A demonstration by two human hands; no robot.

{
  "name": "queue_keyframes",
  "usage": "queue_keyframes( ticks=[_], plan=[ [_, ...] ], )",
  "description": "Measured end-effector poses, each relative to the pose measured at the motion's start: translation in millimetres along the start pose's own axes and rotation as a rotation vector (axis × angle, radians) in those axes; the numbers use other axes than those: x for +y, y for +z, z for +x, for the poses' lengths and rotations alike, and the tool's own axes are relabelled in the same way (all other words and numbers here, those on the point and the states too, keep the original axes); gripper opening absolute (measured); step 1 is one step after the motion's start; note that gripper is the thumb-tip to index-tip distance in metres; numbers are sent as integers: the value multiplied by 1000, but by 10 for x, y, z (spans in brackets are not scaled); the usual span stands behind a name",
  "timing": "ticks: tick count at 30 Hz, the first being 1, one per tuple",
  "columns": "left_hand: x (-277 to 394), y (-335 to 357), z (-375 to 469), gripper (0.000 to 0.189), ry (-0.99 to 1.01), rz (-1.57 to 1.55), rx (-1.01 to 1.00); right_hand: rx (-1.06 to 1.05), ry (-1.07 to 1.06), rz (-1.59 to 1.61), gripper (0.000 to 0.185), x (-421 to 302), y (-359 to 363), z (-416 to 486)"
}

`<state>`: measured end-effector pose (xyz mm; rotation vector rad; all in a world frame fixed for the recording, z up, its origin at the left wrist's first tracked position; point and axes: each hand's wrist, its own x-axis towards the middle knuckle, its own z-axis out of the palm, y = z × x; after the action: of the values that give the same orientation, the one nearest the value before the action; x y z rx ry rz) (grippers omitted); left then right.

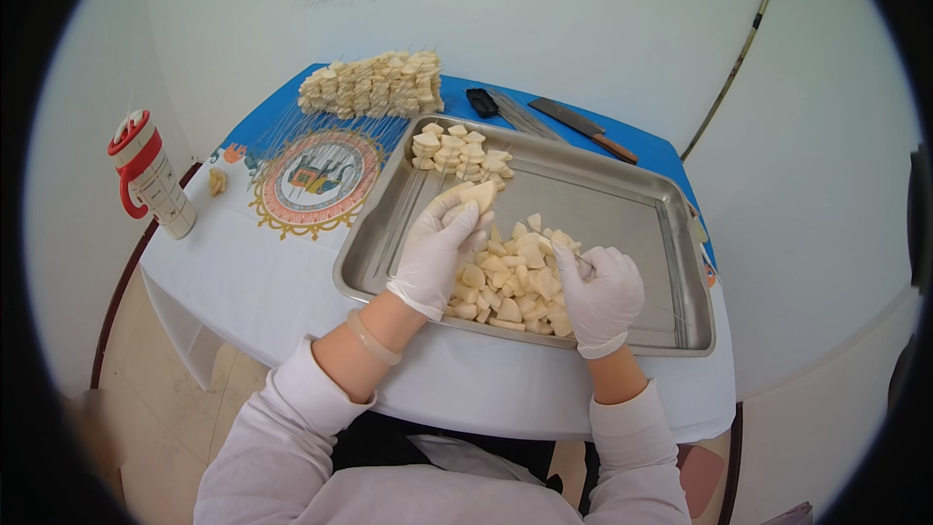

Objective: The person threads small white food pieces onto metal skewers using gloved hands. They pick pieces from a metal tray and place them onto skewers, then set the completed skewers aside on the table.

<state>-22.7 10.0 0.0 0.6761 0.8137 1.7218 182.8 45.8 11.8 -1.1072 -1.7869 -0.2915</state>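
Note:
My left hand (446,233), in a thin white glove, holds a few pale slices (479,196) between thumb and fingers over the metal tray. My right hand (601,284), gloved too, grips a thin metal skewer (581,257) that points up and left; a pale piece seems to be at its tip. Between and below the hands lies a heap of cut pale pieces (510,284), perhaps potato. Filled skewers of slices (455,153) rest in the tray's upper left corner. Bare skewers (674,270) lie along the tray's right side.
Stacked filled skewers (375,84) stand behind the metal tray (353,262). A cleaver (572,119), loose skewers (521,113) and a small black container (481,102) lie at the back. A red-lidded tumbler (157,179) and a small cluster of slices (217,181) are at the left.

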Motion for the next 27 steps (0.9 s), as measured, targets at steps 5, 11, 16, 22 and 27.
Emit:
queue_keyframes(
  ticks=[5,11,16,22,27],
  plan=[
    [-27,-14,9,33,72,83,8,15,-15,15,48,11,7,0],
    [-19,1,-1,32,119,117,14,7,-16,34,49,3,5,2],
    [-13,-4,-4,30,132,131,8,-15,-19,46,51,18,4,3],
    [2,8,-12,31,128,156,1,-42,-16,63,52,13,-11,4],
    [29,45,-56,29,126,196,-23,-39,-41,78,52,35,2,1]
  ],
)
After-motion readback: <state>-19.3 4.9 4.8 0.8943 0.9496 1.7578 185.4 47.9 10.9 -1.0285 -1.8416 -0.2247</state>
